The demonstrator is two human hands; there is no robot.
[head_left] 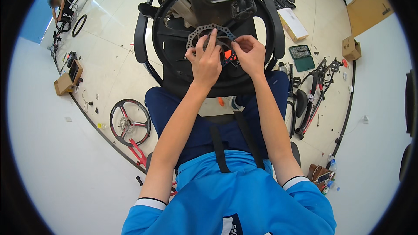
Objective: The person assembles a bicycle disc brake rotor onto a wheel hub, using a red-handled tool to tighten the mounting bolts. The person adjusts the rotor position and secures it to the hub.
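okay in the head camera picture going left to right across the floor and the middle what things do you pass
Cardboard box with a dark device → red-spoked black bicycle wheel lying flat → left hand on the silver toothed brake disc → right hand → green tray of small parts → brown cardboard box.

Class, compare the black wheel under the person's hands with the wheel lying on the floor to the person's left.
The black wheel rests on a chair, both hands on its brake disc; the floor wheel lies flat, untouched. The floor wheel has red trim; the other is all black. Both are round.
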